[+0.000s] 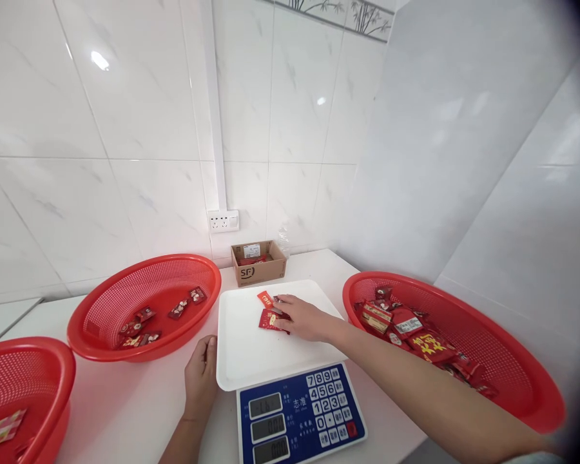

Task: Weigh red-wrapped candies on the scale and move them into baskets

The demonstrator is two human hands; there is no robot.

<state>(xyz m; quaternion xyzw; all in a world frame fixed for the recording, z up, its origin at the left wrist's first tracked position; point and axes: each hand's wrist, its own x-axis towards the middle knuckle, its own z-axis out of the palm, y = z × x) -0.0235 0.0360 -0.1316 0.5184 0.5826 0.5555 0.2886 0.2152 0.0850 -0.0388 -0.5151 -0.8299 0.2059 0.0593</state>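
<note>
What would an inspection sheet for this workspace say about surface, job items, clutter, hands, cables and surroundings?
Surface: white table.
Job's things: red packets on the white tray of a blue scale.
Clutter: rear left basket with a few packets, front left basket with a checked one, right basket with many; SF cardboard box behind the tray.
Hands: right hand on the packets, grip unclear; left hand curled beside the tray, contact unclear.
Cables: nothing seen; white trunking runs down to a wall socket.
Surroundings: marbled wall tiles.
</note>
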